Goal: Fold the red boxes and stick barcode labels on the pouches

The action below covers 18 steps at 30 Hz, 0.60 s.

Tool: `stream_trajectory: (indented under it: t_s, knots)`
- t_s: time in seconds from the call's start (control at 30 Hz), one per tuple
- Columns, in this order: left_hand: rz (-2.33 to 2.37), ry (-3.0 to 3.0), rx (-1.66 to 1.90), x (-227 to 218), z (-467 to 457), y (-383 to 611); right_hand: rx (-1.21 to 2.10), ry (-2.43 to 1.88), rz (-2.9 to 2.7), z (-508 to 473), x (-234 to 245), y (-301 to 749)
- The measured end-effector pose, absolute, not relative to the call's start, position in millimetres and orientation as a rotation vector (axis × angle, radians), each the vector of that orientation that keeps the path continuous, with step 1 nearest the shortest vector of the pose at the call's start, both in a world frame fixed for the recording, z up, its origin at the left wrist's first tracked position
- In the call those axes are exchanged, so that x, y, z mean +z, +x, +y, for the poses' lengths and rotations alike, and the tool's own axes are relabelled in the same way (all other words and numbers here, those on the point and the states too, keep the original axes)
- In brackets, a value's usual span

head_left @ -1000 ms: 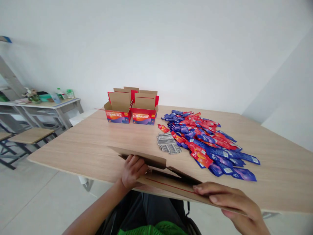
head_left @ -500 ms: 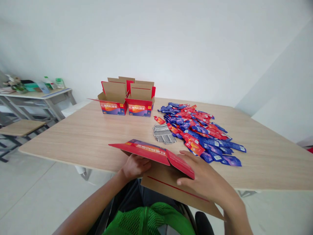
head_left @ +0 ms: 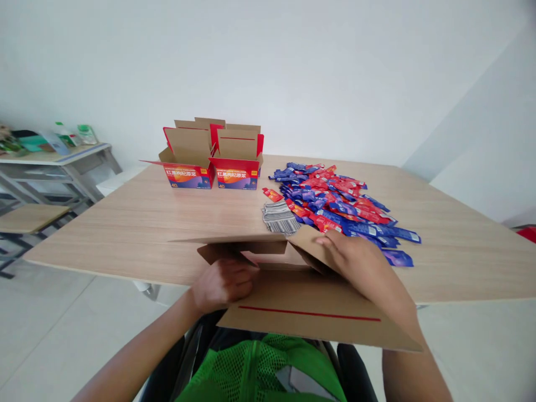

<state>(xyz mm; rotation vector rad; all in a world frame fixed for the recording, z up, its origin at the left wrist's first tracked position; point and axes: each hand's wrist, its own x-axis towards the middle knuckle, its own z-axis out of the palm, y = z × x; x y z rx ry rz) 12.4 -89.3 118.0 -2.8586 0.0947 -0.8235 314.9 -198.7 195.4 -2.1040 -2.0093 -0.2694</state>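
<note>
A cardboard box [head_left: 318, 290] stands partly unfolded at the table's front edge, its brown inside facing me and its long flap with a red stripe hanging toward my lap. Curled fingers of my left hand [head_left: 226, 283] grip it at the left end, where the fingertips are partly hidden. My right hand [head_left: 360, 259] holds the right side flap, thumb on the brown face. Through the box's open middle the tabletop shows. Just beyond lies a stack of striped barcode-like slips [head_left: 280, 218], beside a heap of red and blue sachets [head_left: 330, 195].
Several open red and blue boxes [head_left: 234, 177] stand upright at the back left of the wooden table [head_left: 125, 223]. A side desk [head_left: 79, 155] with bottles and a stool [head_left: 33, 216] are at the far left. The wall rises behind the table.
The box has tipped so that its open brown inside faces up toward me; its red printed side no longer shows. My right hand has shifted up along the side flap.
</note>
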Motion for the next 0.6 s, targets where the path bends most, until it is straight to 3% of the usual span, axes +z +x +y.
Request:
stream_trajectory:
  t_s: [0.33,0.47,0.6]
  knots:
    - [0.002,-2.889,-0.775,148,-115,20,0.042,-2.065,-1.712,-150,172,351]
    - [-0.297,-3.102,-0.704,162,-103,19,0.072,-2.192,-1.644,-163,165,350]
    - [-0.298,-3.479,-0.588,184,-90,14,0.086,-2.285,-1.624,-189,156,337]
